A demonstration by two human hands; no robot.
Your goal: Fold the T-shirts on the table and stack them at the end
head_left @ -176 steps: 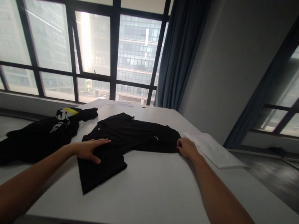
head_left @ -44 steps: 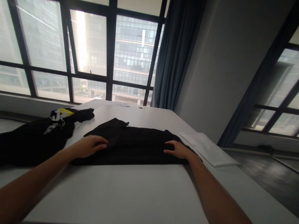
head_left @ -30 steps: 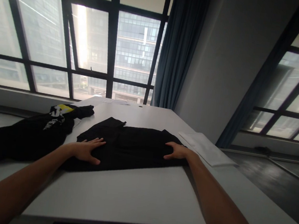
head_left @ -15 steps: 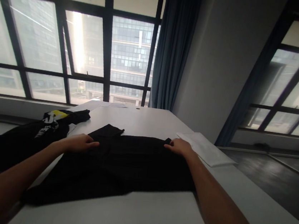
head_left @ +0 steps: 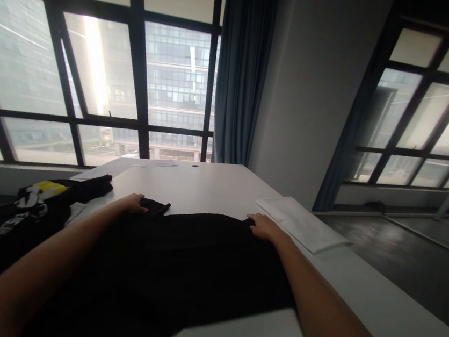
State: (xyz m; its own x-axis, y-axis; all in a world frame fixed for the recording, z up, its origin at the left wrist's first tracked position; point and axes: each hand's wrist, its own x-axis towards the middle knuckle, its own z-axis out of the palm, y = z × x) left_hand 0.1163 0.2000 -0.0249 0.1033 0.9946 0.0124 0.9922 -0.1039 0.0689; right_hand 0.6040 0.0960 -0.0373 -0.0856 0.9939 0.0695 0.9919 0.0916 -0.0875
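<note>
A black shirt (head_left: 180,271) lies spread over the near part of the white table (head_left: 206,185). My left hand (head_left: 133,202) grips its far left corner, where a small fold of cloth sticks out. At the far right corner of the shirt, my right hand (head_left: 263,226) rests with fingers curled on the fabric edge. Both forearms stretch out over the shirt.
A second dark garment with yellow and white print (head_left: 30,200) lies at the left. A folded white cloth (head_left: 303,225) sits on the table's right side. Papers (head_left: 128,163) lie at the far edge by the large windows. A blue curtain (head_left: 239,73) hangs behind.
The black shirt was folded in on itself, then slid toward me across the table. Both hands moved to its far corners and now hold them.
</note>
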